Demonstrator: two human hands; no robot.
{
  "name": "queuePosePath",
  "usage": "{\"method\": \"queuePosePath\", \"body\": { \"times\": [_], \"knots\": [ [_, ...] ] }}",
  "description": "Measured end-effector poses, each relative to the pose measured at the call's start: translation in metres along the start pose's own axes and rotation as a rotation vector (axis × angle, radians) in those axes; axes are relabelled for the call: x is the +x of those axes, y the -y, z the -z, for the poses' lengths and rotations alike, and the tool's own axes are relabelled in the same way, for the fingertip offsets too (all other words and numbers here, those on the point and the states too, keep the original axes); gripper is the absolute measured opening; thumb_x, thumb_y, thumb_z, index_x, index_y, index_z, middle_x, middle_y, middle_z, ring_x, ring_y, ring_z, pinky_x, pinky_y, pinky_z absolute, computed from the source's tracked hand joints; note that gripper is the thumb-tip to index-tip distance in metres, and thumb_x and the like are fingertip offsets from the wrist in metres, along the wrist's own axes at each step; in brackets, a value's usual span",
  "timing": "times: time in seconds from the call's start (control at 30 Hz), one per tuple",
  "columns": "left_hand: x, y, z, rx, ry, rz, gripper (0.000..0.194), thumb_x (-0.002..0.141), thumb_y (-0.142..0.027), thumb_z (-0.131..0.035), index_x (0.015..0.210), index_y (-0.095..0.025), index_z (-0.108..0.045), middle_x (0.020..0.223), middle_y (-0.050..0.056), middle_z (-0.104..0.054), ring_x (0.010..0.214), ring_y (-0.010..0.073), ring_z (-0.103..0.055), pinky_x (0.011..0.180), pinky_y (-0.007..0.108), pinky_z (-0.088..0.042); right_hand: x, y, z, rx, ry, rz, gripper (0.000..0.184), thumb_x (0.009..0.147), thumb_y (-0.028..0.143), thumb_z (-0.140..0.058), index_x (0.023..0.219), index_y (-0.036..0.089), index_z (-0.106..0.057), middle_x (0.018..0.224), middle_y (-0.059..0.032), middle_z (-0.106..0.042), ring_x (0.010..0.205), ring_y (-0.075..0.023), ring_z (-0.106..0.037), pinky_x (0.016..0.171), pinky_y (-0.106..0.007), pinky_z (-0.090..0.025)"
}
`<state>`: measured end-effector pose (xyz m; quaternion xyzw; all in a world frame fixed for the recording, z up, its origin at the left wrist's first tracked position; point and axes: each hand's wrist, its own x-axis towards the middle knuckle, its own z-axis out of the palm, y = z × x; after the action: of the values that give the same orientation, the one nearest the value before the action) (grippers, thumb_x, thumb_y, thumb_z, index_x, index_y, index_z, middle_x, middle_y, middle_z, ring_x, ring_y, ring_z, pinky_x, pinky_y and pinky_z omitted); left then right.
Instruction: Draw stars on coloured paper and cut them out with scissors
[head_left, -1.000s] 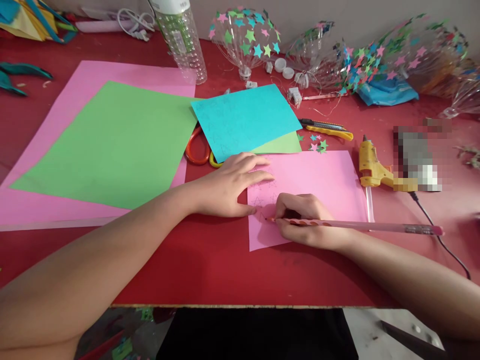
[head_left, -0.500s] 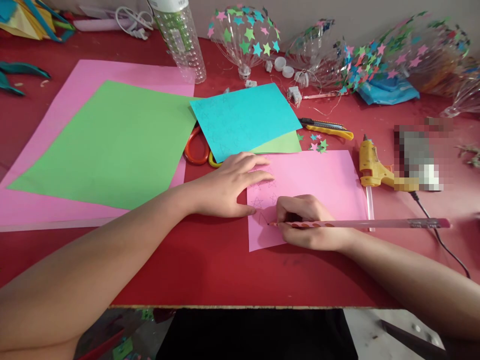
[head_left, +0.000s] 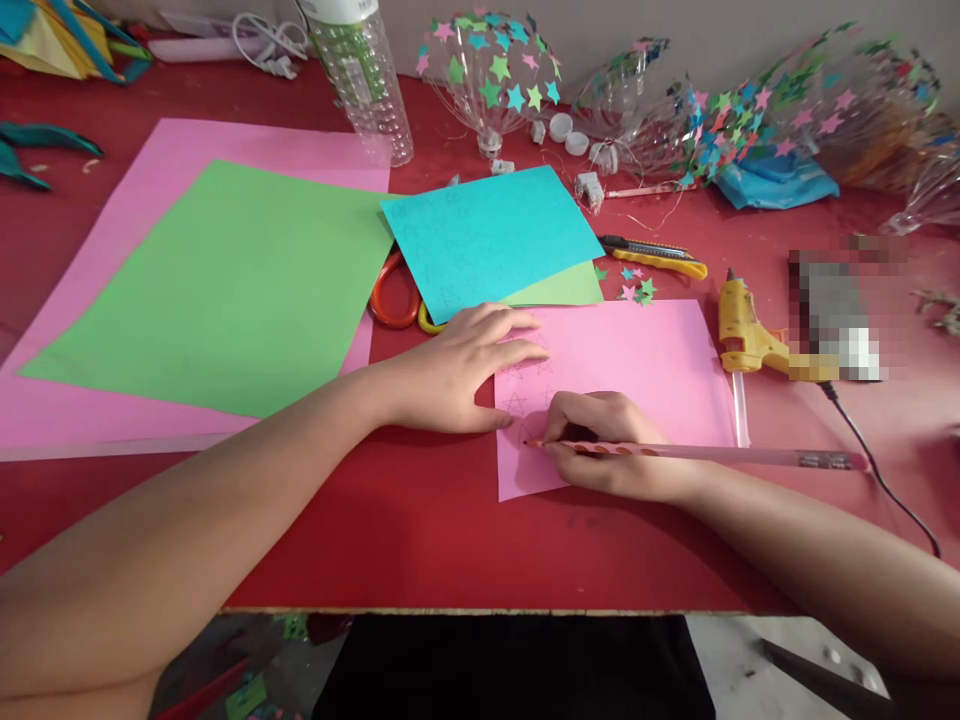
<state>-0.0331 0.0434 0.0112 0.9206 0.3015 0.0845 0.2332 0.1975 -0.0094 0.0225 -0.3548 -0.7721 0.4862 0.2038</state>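
A small pink sheet [head_left: 637, 365] lies on the red table [head_left: 420, 540], with several little stars drawn near its left edge. My left hand [head_left: 457, 370] lies flat and open on that left edge, fingers stretched out, pinning the paper. My right hand [head_left: 607, 445] is closed around a long pink pencil [head_left: 720, 455], whose tip touches the sheet beside the lowest star. The pencil's far end points right, past the sheet's edge.
A turquoise sheet [head_left: 487, 235] covers a green one and orange scissors [head_left: 390, 295]. Large green paper [head_left: 225, 290] on pink lies left. A yellow glue gun [head_left: 746, 335] and yellow cutter [head_left: 660, 260] sit right. A clear bottle [head_left: 364, 80] and star-covered plastic pieces [head_left: 495, 75] stand behind.
The pencil tip has shifted slightly left and down on the pink sheet while drawing, and the pencil's far end has swung a little. My left hand has stayed put.
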Motion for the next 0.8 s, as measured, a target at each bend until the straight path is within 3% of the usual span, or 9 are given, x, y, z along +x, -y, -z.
{"method": "queuePosePath", "body": {
  "times": [0.5,0.8],
  "knots": [
    [0.0008,0.0009,-0.0013,-0.003,-0.013,-0.012,0.058,0.082,-0.033,-0.067,0.137,-0.026,-0.049,0.153,0.015,-0.037,0.143,0.0360,-0.029,0.116,0.059,-0.026,-0.0020,-0.0094,-0.0030,-0.103,0.018,0.084,0.008,0.087,0.012,-0.057,0.086,0.020,-0.054,0.073,0.0037,-0.060,0.061,-0.0081,-0.052,0.059,-0.019,-0.040],
    [0.0006,0.0003,-0.0007,0.005,-0.001,0.001,0.060,0.082,-0.034,-0.068,0.138,-0.024,-0.049,0.154,0.016,-0.036,0.145,0.0366,-0.027,0.117,0.059,-0.025,-0.0013,-0.0047,-0.0023,-0.092,0.006,0.047,0.012,0.081,0.009,-0.054,0.080,0.020,-0.051,0.069,0.0048,-0.054,0.058,-0.0078,-0.046,0.055,-0.019,-0.036]
  ]
}}
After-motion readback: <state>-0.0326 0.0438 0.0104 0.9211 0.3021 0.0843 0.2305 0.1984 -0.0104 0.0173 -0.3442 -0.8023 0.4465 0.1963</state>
